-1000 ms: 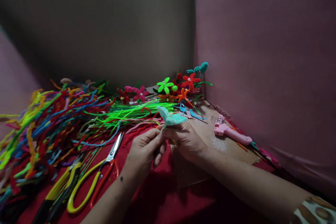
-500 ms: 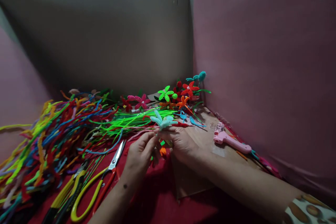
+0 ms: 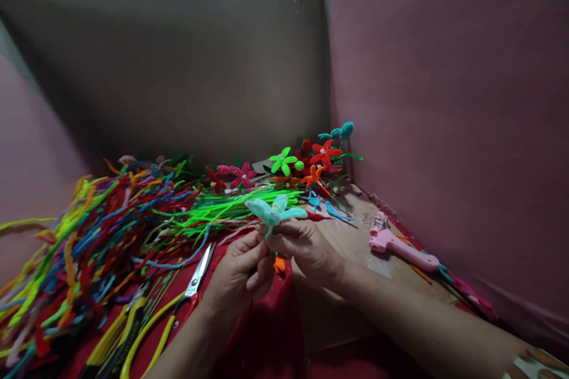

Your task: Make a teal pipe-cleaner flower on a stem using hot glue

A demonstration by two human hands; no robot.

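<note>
A pale turquoise pipe-cleaner flower (image 3: 273, 211) stands up between my hands, its petals spread and a yellowish centre showing. My left hand (image 3: 244, 263) pinches its stem just below the petals. Fingers of my right hand (image 3: 311, 249) are closed at the same spot, on the base of the flower from the right. The lower stem is hidden by the fingers. Below my hands an orange fuzzy piece (image 3: 279, 264) shows; I cannot tell whether it is attached. Scissors (image 3: 193, 290) with yellow and red handles lie left of my left hand.
A pile of multicoloured pipe cleaners (image 3: 102, 237) fills the left, with bright green ones (image 3: 231, 207) beside it. Pliers (image 3: 120, 325) lie in front. Finished flowers (image 3: 324, 153) stand at the back. A pink glue gun (image 3: 400, 247) rests on cardboard (image 3: 342, 249) at right.
The flower has turned in my fingers, so its petals now spread lower and wider. My left hand's fingers have curled further round the stem. The view has shifted slightly.
</note>
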